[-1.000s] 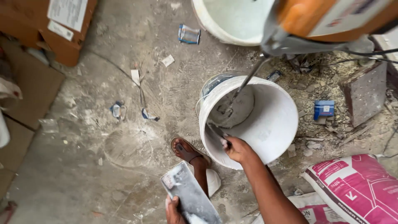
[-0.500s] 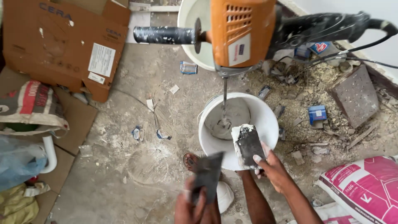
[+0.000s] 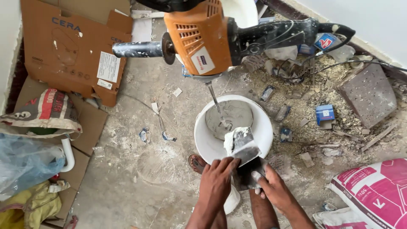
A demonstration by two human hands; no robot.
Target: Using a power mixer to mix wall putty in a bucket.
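My left hand (image 3: 216, 178) and my right hand (image 3: 274, 190) meet just below a white bucket (image 3: 204, 140) of grey paste. The left hand grips a dark flat trowel blade (image 3: 245, 177). The right hand grips a putty knife (image 3: 241, 144) loaded with white paste, which lies across the dark blade and over the bucket's near rim. An orange power mixer (image 3: 203, 38) stands with its rod in the paste, and neither hand touches it. My sandalled foot (image 3: 196, 163) rests beside the bucket.
Torn cardboard (image 3: 72, 46) and a printed sack (image 3: 42, 110) lie at the left, with a blue plastic bag (image 3: 25, 161) below them. A pink bag (image 3: 373, 191) sits at the lower right. Rubble, small blue boxes and a stone tile (image 3: 369, 93) cover the right side. Another white bucket (image 3: 243, 10) stands behind the mixer.
The view has tilted up and the mixer now fills the top. My hands have come together, and the loaded putty knife has moved from the bucket onto the dark blade.
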